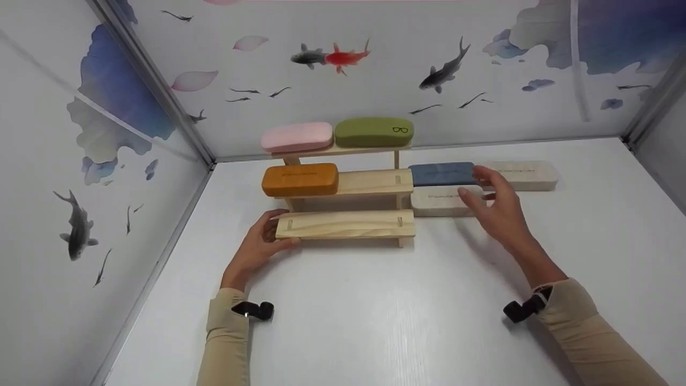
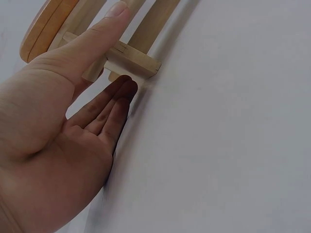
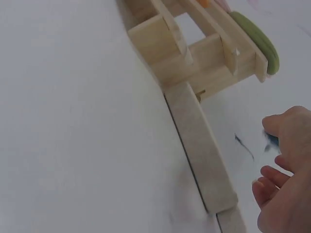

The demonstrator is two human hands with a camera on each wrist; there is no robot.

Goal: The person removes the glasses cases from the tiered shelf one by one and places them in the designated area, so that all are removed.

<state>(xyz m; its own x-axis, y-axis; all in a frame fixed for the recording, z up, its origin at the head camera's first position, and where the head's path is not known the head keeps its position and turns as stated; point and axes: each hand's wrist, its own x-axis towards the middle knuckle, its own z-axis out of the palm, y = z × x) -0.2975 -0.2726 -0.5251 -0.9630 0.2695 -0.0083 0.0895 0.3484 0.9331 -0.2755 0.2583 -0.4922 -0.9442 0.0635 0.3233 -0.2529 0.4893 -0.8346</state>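
Note:
A three-tier wooden rack point(image 1: 348, 225) stands on the table. My left hand point(image 1: 257, 249) holds the left end of its lowest shelf, thumb at the front and fingers at the end; the left wrist view shows this hand point(image 2: 63, 126) by the wooden end piece. My right hand point(image 1: 501, 212) hovers with parted fingers over a white glasses case point(image 1: 439, 202), near the right end of a blue glasses case point(image 1: 442, 172). Nothing sits between the fingers of this hand point(image 3: 286, 170) in the right wrist view. Behind it lies another white case point(image 1: 528, 174).
An orange glasses case point(image 1: 300, 179) sits at the left of the middle shelf. On the top shelf are a pink case point(image 1: 297, 136) and a green case point(image 1: 375, 132). Printed white walls point(image 1: 386, 80) enclose the table's back and sides.

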